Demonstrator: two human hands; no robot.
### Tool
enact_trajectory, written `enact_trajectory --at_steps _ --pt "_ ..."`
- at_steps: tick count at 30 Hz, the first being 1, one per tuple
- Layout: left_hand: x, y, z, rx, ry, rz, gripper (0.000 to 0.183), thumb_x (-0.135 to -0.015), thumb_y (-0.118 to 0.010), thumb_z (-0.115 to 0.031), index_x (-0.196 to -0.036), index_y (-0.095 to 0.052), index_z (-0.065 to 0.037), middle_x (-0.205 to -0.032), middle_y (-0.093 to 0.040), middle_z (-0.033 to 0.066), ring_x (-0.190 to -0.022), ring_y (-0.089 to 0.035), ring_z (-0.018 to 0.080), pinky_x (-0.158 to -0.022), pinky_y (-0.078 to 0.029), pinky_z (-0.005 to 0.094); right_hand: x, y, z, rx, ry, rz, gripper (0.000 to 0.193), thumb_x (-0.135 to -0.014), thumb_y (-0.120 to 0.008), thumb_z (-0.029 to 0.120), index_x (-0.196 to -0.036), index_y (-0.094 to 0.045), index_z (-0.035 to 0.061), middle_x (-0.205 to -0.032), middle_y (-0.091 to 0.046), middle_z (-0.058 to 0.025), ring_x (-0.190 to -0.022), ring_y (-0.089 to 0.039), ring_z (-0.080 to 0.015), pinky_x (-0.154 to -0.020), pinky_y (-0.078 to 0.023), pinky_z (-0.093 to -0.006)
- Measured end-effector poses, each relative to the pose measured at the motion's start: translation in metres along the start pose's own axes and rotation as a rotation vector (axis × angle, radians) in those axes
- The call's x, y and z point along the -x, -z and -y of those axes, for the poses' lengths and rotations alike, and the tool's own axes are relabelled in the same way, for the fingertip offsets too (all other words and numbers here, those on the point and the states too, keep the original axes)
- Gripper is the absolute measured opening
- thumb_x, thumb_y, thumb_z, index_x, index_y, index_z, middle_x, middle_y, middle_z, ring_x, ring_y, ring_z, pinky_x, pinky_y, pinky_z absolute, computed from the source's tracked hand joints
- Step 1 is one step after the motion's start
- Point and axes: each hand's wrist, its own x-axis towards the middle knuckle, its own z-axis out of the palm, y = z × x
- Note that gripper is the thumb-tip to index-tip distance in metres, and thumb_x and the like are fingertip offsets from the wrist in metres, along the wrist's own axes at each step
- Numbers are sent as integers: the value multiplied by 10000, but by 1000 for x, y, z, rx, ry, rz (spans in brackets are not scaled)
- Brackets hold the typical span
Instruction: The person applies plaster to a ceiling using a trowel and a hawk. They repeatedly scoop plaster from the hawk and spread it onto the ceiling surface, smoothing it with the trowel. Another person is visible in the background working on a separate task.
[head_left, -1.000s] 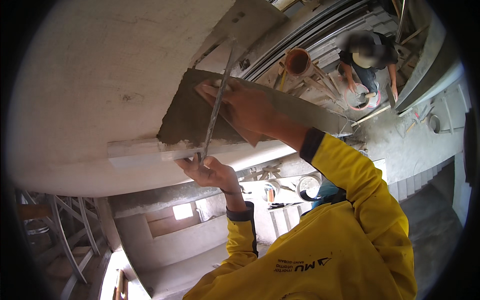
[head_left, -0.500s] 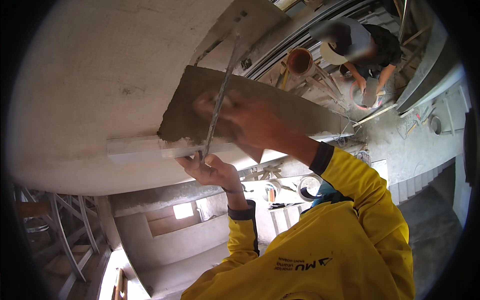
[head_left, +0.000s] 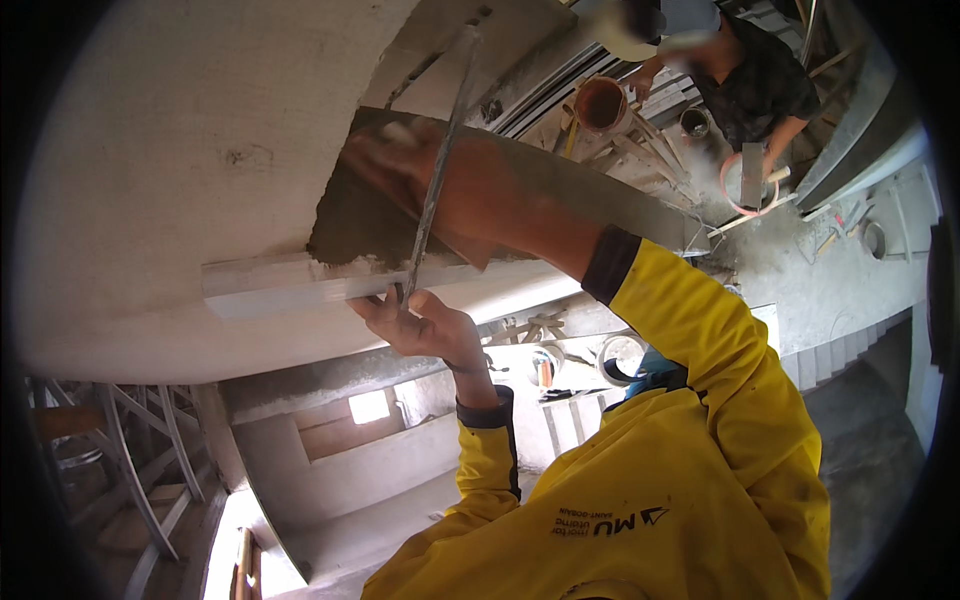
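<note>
My left hand (head_left: 425, 328) is closed at the lower end of a thin metal rod (head_left: 436, 185), its fingertips against the underside of a pale straight batten (head_left: 250, 285). The rod slants up across a strip of dark wet mortar (head_left: 345, 220), and the batten lies along the mortar's lower edge. My right hand (head_left: 415, 170), smeared by motion, is over the mortar behind the rod. It grips a trowel whose handle is mostly hidden; the pointed corner of the trowel blade (head_left: 468, 250) shows below my wrist.
Below at the upper right, a co-worker (head_left: 750, 85) bends over a round tub (head_left: 748, 185) with a flat tool. A reddish bucket (head_left: 602, 104) stands nearby among wooden pieces. Pale wall (head_left: 190, 150) fills the left; metal framing (head_left: 140, 480) stands lower left.
My right hand has swept left and upward over the mortar with the trowel. My left hand stays at the rod. The co-worker has shifted, one hand now away from the tub.
</note>
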Motion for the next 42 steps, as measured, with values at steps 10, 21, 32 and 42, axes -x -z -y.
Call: enact_trajectory --at_steps 10,21,32,42 --pt "1 2 4 -18 1 12 397 -1055 -487 -403 -1138 -538 -18 -1506 -387 313 -1325 -484 434 -1051 -428 535 -8 0 1 -17 -36 40 557 -917 -626 166 -1457 -491 204 -1086 -638 -128 -937 -658 -342 -772 -556 -435" --pt "4 -3 5 -25 -10 8 394 -1055 -491 -404 -1152 -540 -25 -1515 -372 318 -1400 -411 445 -1082 -402 537 -14 -5 1 -125 -101 61 644 -878 -660 132 -1483 -470 242 -1184 -613 -192 -990 -670 -368 -798 -560 -455" --pt "1 1 -1 -28 69 22 438 -1066 -421 -469 -1097 -504 -40 -1510 -372 316 -1357 -451 428 -1062 -416 523 -2 0 -8 -80 -12 86 509 -916 -643 169 -1406 -557 275 -1316 -594 -180 -991 -695 -367 -775 -585 -430" --pt "2 1 -1 -51 91 29 478 -1055 -434 -501 -1116 -507 -33 -1506 -376 313 -1356 -444 433 -1062 -412 523 19 -9 -14 -18 -25 78 571 -903 -657 217 -1448 -502 290 -1255 -601 -129 -944 -699 -311 -747 -596 -418"
